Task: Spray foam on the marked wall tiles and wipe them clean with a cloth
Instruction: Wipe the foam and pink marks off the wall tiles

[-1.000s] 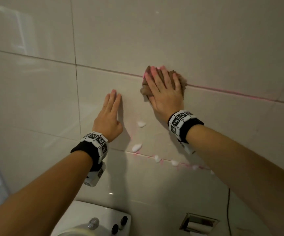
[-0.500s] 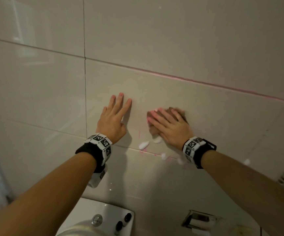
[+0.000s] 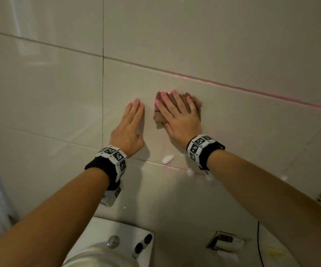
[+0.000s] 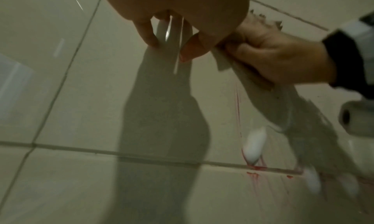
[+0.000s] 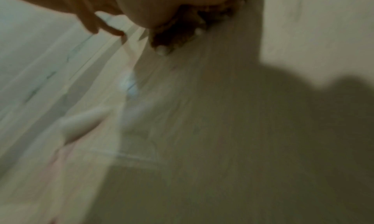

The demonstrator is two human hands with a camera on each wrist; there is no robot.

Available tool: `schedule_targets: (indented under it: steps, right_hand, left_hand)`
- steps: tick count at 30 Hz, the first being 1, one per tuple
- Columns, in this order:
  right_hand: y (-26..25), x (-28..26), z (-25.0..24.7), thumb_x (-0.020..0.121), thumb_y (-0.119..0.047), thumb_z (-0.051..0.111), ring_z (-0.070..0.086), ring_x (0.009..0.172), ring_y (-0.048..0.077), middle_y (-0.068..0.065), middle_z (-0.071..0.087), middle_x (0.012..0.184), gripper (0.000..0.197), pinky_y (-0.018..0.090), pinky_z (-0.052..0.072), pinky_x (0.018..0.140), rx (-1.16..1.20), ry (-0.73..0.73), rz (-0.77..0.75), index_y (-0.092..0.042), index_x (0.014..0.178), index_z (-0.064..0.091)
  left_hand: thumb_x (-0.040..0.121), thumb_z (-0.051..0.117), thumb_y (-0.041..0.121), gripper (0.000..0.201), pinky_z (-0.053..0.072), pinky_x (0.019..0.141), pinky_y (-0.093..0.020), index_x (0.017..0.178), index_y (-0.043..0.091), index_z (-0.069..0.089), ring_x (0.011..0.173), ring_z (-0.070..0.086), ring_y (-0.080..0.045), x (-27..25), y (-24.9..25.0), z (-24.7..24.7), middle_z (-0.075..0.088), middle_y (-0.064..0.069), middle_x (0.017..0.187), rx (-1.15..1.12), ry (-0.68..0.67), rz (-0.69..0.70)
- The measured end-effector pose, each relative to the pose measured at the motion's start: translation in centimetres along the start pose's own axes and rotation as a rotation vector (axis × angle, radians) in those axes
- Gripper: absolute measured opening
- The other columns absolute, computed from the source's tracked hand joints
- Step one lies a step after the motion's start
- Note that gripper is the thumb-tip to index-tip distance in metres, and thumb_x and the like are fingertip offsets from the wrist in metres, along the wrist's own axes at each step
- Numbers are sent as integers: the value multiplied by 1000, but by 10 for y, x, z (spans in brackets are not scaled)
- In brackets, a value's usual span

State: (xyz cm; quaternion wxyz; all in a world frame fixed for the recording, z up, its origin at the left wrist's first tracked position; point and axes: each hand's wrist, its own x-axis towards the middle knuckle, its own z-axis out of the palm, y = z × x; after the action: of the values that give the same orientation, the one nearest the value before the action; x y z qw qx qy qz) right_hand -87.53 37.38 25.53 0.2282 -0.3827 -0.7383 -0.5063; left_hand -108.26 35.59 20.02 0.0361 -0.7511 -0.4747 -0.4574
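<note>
My right hand (image 3: 177,112) lies flat with spread, straight fingers on a brown cloth (image 3: 196,107) and presses it against the middle of a beige wall tile (image 3: 252,122). My left hand (image 3: 134,114) rests open on the same tile just left of the cloth, fingers together. A faint pink mark (image 3: 232,86) runs along the upper grout line. More pink streaks (image 3: 164,149) and white foam blobs (image 3: 168,158) sit at the lower grout line below my right wrist. The left wrist view shows the cloth (image 4: 222,62), a foam blob (image 4: 254,144) and red drips (image 4: 254,168). The right wrist view is blurred.
A white toilet cistern (image 3: 102,234) with a flush button stands below my left arm. A recessed metal paper holder (image 3: 225,241) sits low on the wall at right, beside a thin black cable (image 3: 258,245). A vertical grout line (image 3: 103,93) runs left of my left hand.
My right hand swept the cloth down from the upper pink line to the foam near the lower grout line, then back up to mid-tile. My left hand's fingers drew together.
</note>
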Motion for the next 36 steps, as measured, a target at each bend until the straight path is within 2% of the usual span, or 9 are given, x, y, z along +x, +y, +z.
schedule_targets:
  steps: [3, 6, 10, 14, 19, 25, 29, 33, 36]
  right_hand:
    - [-18, -38, 10, 93, -32, 60, 30, 151, 27, 0, 33, 163, 66, 49, 10, 123, 38, -47, -104, -24, 156, 39]
    - [-21, -86, 19, 95, -36, 58, 36, 148, 26, 0, 39, 161, 60, 48, 19, 120, 54, -115, -246, -25, 153, 44]
    - [19, -115, 15, 88, -29, 67, 37, 147, 22, -3, 41, 159, 65, 46, 23, 119, -6, -128, -374, -27, 151, 47]
    - [51, -74, -3, 97, -35, 55, 33, 149, 25, -1, 37, 161, 60, 46, 13, 121, -23, -59, -232, -27, 155, 41]
    - [14, -52, -4, 93, -37, 57, 26, 150, 27, 1, 35, 162, 66, 49, 12, 119, 10, -62, -27, -27, 155, 39]
    - [-34, -65, 11, 97, -57, 49, 32, 150, 27, -1, 38, 161, 62, 50, 12, 121, 182, -63, -56, -28, 152, 45]
    - [-56, -87, 30, 100, -59, 48, 37, 148, 27, 1, 43, 158, 55, 50, 23, 119, 226, -82, -171, -26, 144, 56]
    - [-65, -116, 47, 102, -48, 50, 43, 144, 24, 1, 48, 155, 42, 48, 27, 117, 185, -113, -291, -28, 137, 62]
    - [-56, -135, 53, 104, -38, 50, 47, 141, 25, 1, 50, 153, 40, 47, 33, 114, 214, -112, -352, -25, 141, 59]
  left_hand:
    - [73, 52, -6, 93, 52, 87, -34, 158, 19, 21, 151, 3, -11, -2, 0, 7, 7, 6, 165, -19, 9, 7]
    - [73, 53, -5, 93, 53, 75, -32, 157, 25, 23, 151, 2, -13, -4, 2, 9, 3, 8, 164, 2, -10, 14]
    - [72, 52, -6, 94, 54, 73, -36, 155, 30, 28, 153, 7, -19, -9, 4, 10, 9, 4, 166, 56, -46, 8]
    - [71, 54, -5, 95, 53, 90, -54, 156, 29, 28, 153, 7, -23, -10, 6, 12, 10, 1, 166, 90, -77, 1]
    - [71, 53, -6, 96, 51, 93, -59, 156, 29, 27, 153, 7, -22, -9, 5, 11, 11, 1, 166, 77, -78, 16]
    - [74, 51, -3, 92, 49, 95, -60, 156, 28, 26, 153, 6, -23, -11, 4, 12, 10, 0, 166, 58, -87, 16]
    - [81, 34, 30, 77, 31, 114, -60, 157, 24, 25, 153, 5, -26, -14, 9, 15, 8, -3, 166, 33, -88, 11]
    - [74, 51, 3, 91, 27, 116, -60, 157, 24, 23, 153, 5, -29, -15, 7, 19, 10, -6, 166, 66, -68, 26]
    - [71, 53, -2, 95, 25, 116, -60, 157, 24, 23, 152, 5, -30, -15, 8, 21, 10, -6, 166, 92, -55, 33]
